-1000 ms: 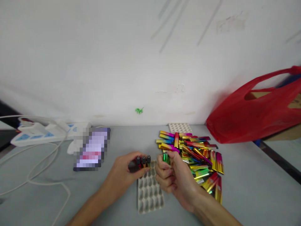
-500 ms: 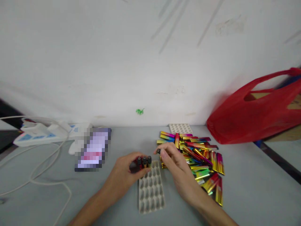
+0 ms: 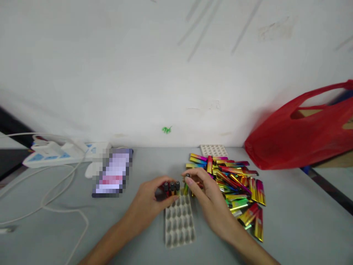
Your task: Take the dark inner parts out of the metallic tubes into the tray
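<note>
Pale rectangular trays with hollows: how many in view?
2. One pale rectangular hollowed tray lies front and centre, partly hidden by the left hand; a second tray lies behind the pile of shiny multicoloured pieces, near the white wall. Others could be hidden.

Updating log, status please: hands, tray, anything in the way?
Left hand holding three black-tipped pieces. Right hand pinching fourth piece at far right corner of tray. Left hand hides tray's far left corner. Metallic pile beside right hand.

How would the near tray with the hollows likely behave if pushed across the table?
The near tray would probably slide rather than tip, since it lies low and flat on the table. It looks fairly stiff: its edges run straight and its hollows keep even rows. Its weight is hard to judge.
</note>
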A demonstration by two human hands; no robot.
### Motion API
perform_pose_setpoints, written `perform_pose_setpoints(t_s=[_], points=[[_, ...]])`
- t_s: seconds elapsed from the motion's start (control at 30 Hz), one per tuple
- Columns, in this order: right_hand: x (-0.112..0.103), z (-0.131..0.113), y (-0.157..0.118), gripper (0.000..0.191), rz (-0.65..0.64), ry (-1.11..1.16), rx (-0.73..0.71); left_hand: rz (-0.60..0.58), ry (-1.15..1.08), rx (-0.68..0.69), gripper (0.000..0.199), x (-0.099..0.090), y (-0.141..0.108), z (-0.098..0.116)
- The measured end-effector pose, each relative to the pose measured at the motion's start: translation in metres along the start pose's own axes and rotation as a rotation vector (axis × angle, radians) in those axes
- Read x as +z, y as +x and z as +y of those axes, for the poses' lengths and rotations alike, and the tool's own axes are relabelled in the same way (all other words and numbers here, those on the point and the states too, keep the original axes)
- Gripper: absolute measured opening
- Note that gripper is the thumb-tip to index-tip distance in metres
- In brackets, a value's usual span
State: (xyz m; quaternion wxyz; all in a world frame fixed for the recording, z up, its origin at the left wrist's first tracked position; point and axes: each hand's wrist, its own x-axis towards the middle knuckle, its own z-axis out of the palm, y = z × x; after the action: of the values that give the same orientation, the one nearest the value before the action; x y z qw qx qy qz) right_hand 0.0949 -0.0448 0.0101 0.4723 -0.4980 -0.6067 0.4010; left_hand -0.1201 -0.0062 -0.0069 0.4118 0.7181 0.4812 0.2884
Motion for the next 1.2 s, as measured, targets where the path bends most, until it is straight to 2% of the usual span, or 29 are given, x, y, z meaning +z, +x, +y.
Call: perform_pose_setpoints(t_s=[0.2, 0.4, 0.83, 0.97, 1.2], points=[[-0.0027, -0.0046, 0.0015, 0.022, -0.002, -0.011, 0.017, -0.001, 0.0, 0.007, 0.02, -0.0002, -0.0006, 0.0025], [-0.0073, -0.0098, 0.0045, 0.02, 0.0, -0.071, -0.032, 0.004, 0.002, 0.002, 0.019, 0.0, -0.0001, 0.0006], [-0.0068, -0.0096, 0.0045, 0.02, 0.013, -0.164, -0.085, -0.014, 0.032, 0.003, 0.018, -0.0011, 0.0, 0.003], [-0.0067, -0.0085, 0.005, 0.02, -0.003, -0.15, -0.061, -0.008, 0.038, 0.006, 0.018, -0.0011, 0.0, 0.0022], [-0.0055, -0.0099, 0.003, 0.017, -0.038, -0.236, -0.136, 0.006, 0.051, 0.015, 0.019, -0.0003, -0.0001, -0.0011]])
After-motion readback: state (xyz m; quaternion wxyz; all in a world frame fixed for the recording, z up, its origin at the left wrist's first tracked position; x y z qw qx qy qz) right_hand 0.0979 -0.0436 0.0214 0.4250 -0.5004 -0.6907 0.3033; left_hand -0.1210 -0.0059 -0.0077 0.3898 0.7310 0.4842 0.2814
